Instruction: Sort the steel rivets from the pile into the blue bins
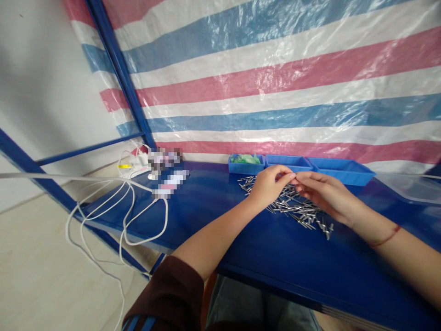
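My left hand [269, 185] and my right hand [322, 192] meet at the fingertips above a spread pile of thin metal rivet-like pieces [299, 212]. Thumb and fingers of each hand are pinched together; whatever lies between them is too small to make out. The pile rests on the blue table [203, 202], partly hidden under both hands. Just behind the hands stands a blue bin [287, 162], its front partly covered by my left fingers.
Left of that bin, another blue bin [237, 167] holds green plastic [245, 159]. A wider blue bin [344, 172] stands right, near a clear plastic tray [409, 187]. White cables [166, 220] hang over the left edge beside a blue metal post [119, 69].
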